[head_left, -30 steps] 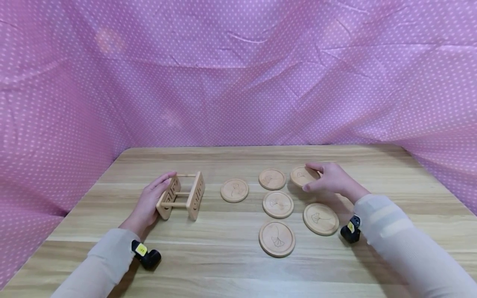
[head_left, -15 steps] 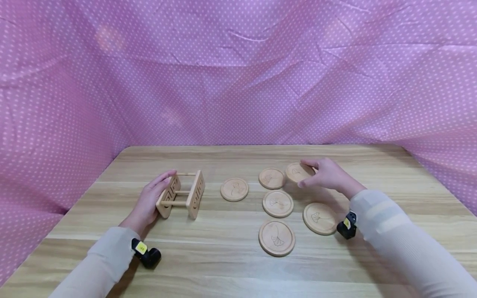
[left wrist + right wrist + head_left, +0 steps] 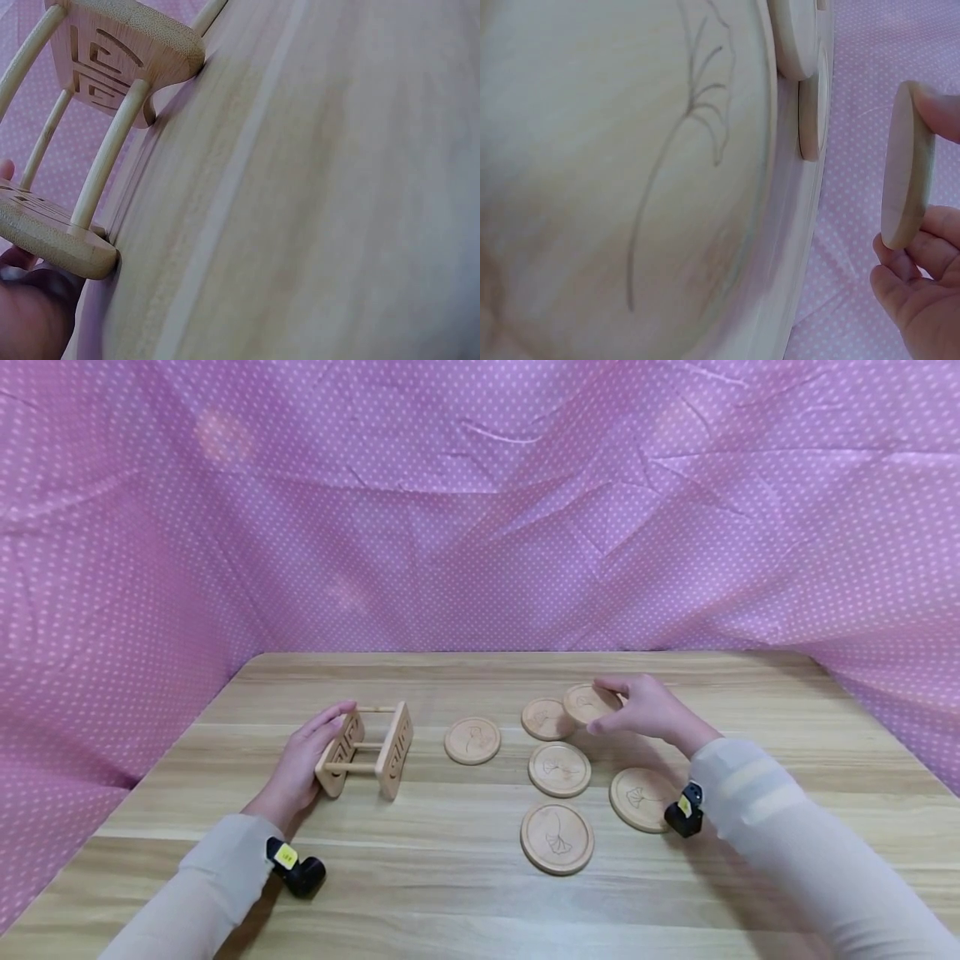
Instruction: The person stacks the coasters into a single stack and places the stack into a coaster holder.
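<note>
My left hand (image 3: 300, 768) grips the left end panel of a small wooden coaster rack (image 3: 395, 752), which stands on the table. Cut-out patterns mark its two panels, and thin dowels (image 3: 112, 154) join them. Between thumb and fingers, my right hand (image 3: 648, 706) pinches the edge of a round wooden coaster (image 3: 585, 703). The right wrist view shows this held coaster (image 3: 907, 169) edge-on, lifted off the table. In the head view it overlaps the right side of another coaster (image 3: 543, 720) that lies flat.
More coasters with engraved leaf drawings lie flat: one (image 3: 472, 741) right of the rack, one mid-table (image 3: 558, 769), one nearer (image 3: 557, 838), and one (image 3: 641, 799) below the right wrist. Pink dotted cloth (image 3: 480, 568) hangs around the wooden table (image 3: 420, 893).
My right hand has moved left and slightly away from me, carrying the pinched coaster toward the back flat one. The left hand and the rack stay in place.
</note>
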Motion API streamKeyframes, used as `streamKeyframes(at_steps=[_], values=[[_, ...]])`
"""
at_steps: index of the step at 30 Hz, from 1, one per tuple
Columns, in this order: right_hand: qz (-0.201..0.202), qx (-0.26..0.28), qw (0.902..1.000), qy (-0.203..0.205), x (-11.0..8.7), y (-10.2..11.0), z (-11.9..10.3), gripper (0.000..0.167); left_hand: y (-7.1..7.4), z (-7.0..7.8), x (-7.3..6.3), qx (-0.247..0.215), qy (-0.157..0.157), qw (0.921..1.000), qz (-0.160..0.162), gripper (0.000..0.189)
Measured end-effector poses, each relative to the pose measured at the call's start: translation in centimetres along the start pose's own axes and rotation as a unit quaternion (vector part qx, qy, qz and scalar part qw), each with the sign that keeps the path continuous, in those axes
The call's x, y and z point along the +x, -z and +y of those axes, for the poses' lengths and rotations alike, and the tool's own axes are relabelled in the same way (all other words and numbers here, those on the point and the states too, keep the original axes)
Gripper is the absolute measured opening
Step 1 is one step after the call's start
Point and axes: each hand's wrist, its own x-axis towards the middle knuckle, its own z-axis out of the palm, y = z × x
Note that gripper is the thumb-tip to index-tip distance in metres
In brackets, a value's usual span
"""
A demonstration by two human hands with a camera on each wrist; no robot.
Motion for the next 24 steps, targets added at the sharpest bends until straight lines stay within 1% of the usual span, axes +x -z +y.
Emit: streamKeyframes(at_steps=[8,12,24], values=[[0.008,0.001,0.9999,0.012,0.6,-0.8,-0.3,0.082,0.0,0.0,0.0,0.004,-0.001,1.0,-0.002,0.055],[0.011,0.001,0.9999,0.013,1.0,-1.2,-0.3,0.082,-0.1,-0.2,0.1,-0.001,-0.006,1.0,-0.003,0.055],[0.018,-0.007,0.9997,0.015,2.1,-2.4,-1.5,0.081,-0.1,-0.1,0.0,-0.003,-0.003,1.0,-0.003,0.056]])
